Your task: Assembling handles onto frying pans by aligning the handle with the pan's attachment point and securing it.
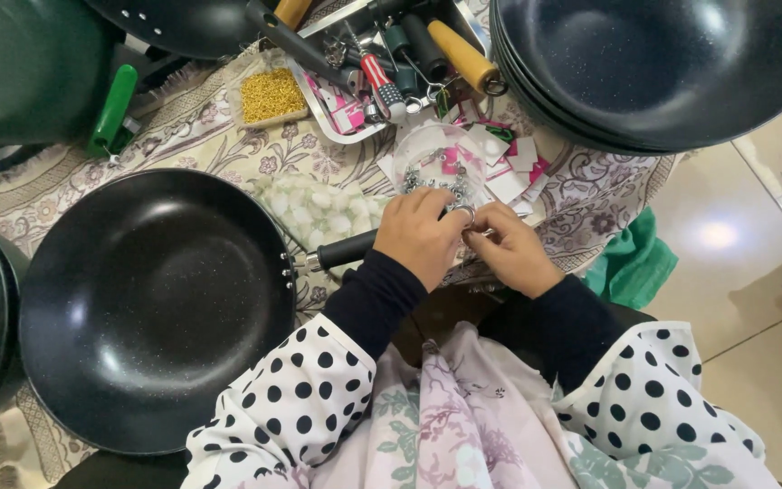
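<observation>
Your left hand (420, 237) and right hand (510, 252) meet right at the end of the black pan handle (348, 249), fingertips pinched together around a small metal ring (465, 214). Both grips are closed tight on it, thumbs and forefingers nearly touching; what lies under the ring, your fingers hide.

That ring looks tiny, stiff and slick, so I'd judge it light but quick to slip; hold it by its edge with the fingertips, as you do now. The handle it sits against runs back to the big black wok pan (151, 303), which lies open side up to the left of your hands. The pan looks heavy and rigid by comparison, best held by that handle.

Just beyond your hands sits a clear round tub (438, 156) of metal rings and bits, with pink and white tags (510, 174) scattered beside it. Further beyond, a metal tray (319, 100) holds screwdrivers and wooden-handled tools, and a small box of brass screws (271, 94) sits left of the tray. A stack of black pans (653, 68) stands beyond your right hand, and a green cloth (634, 263) hangs off the worktop edge (590, 195).
</observation>
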